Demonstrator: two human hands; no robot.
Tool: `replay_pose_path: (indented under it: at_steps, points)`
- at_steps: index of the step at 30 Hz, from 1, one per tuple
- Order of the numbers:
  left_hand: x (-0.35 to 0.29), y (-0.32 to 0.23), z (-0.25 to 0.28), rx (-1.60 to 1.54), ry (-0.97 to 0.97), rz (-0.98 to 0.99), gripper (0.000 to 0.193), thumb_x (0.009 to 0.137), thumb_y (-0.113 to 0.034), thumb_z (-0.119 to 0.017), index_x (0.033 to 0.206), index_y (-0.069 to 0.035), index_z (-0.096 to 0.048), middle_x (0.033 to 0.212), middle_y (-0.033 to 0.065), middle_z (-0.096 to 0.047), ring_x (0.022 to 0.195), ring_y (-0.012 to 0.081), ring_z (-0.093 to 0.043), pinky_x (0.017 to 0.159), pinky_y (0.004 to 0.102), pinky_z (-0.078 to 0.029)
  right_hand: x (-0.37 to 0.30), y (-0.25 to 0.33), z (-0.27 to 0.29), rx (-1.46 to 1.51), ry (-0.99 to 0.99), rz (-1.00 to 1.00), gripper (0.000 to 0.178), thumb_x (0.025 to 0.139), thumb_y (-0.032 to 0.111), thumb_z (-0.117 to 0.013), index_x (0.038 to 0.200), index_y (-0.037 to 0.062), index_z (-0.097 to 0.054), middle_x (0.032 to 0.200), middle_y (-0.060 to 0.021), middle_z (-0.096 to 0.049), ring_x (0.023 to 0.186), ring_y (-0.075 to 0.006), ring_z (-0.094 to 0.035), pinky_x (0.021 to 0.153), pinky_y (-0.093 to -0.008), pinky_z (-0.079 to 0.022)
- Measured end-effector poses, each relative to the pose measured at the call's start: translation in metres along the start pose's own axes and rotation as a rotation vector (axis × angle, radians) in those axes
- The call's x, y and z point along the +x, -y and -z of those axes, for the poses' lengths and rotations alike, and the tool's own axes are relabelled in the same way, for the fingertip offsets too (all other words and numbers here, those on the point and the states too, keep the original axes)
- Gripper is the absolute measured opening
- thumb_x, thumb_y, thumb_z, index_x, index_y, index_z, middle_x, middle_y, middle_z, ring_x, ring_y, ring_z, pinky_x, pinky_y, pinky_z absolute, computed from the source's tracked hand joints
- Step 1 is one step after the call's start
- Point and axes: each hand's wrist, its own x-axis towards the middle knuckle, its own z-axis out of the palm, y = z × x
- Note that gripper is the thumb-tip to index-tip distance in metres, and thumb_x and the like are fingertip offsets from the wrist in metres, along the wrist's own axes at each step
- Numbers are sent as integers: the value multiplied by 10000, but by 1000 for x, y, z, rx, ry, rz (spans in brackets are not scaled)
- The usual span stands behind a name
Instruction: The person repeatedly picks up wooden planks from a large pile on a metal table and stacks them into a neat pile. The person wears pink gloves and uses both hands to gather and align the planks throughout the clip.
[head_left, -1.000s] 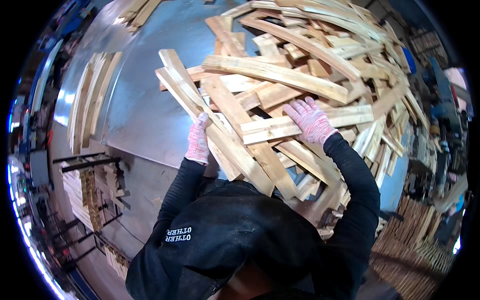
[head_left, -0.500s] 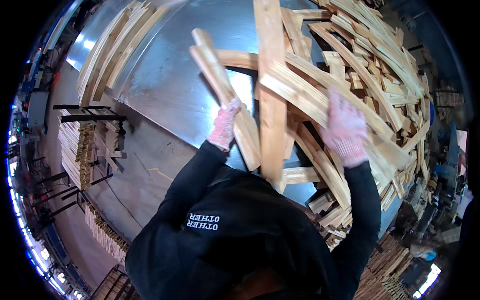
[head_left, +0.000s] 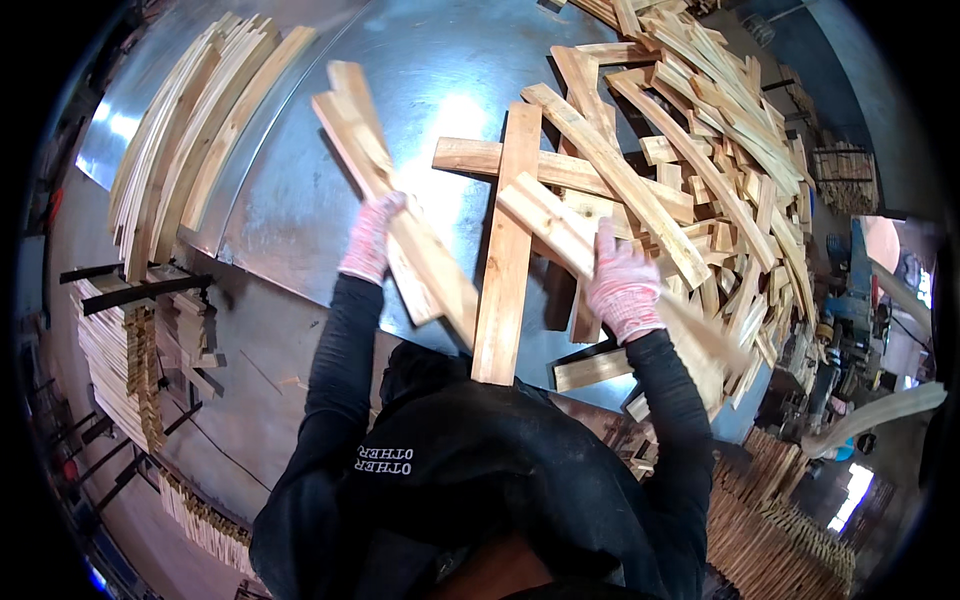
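Note:
My left hand, in a pink-and-white knit glove, is closed around a pair of pale wooden boards slanting over the metal table. On the right, my right hand, gloved alike, grips another wooden board that runs down to the right, its lower end blurred. Between my hands a straight plank points toward my body and crosses over a lying board. Just beyond my right hand, a long board rests slantwise on other pieces.
A large heap of loose wooden pieces covers the table's right side. Several long slats lie at the far left of the metal table. Stacked slats sit on a black rack left of the table; more stacked wood stands lower right.
Both hands have shifted left in the picture with their boards. The plank between them now looks shorter and leans slightly, its far end lower in view. The heap appears shifted left too.

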Motion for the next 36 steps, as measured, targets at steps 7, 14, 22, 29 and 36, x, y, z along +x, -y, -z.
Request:
replay_pose_path:
  at_steps: [7, 14, 22, 29, 36]
  points:
    - [47, -66, 56, 498, -169, -184, 459, 851, -355, -753, 1176, -51, -638, 938, 67, -689, 837, 206, -674, 791, 349, -539, 53, 25, 39, 457, -60, -20, 380, 907, 109, -548, 1287, 106, -543, 1039, -214, -669, 977, -383, -665, 796, -505, -539]
    - [37, -1, 61, 500, -22, -157, 703, 901, -556, -671, 1338, -23, -528, 1093, 96, -659, 939, 199, -648, 858, 337, -524, 165, 187, 26, 816, -390, 86, 322, 911, 114, -508, 1184, -56, -533, 1006, -271, -649, 893, -421, -664, 810, -481, -525]
    - [15, -9, -11, 1021, -160, -87, 668, 768, -230, -740, 1348, -24, -481, 1055, 168, -700, 979, 288, -682, 867, 384, -529, 108, 162, -28, 905, -708, -54, 606, 822, 289, -689, 1302, -44, -525, 1240, -283, -580, 1217, -433, -531, 1060, -497, -409]
    - [14, -16, -15, 1154, -235, -186, 556, 835, -334, -635, 1315, -72, -538, 1133, 218, -684, 1070, 397, -649, 928, 456, -503, 56, 163, -60, 1119, 302, -425, 971, 818, 463, -745, 1518, -24, -281, 1245, -277, -640, 1139, -403, -636, 960, -446, -504]
    - [44, -89, 18, 1508, -444, -241, 661, 843, -492, -650, 1329, -54, -551, 1270, 265, -586, 1162, 434, -589, 980, 498, -482, 115, 202, -15, 1204, 147, -203, 596, 915, 414, -597, 1349, 10, -539, 1246, -273, -634, 1145, -430, -613, 966, -467, -487]
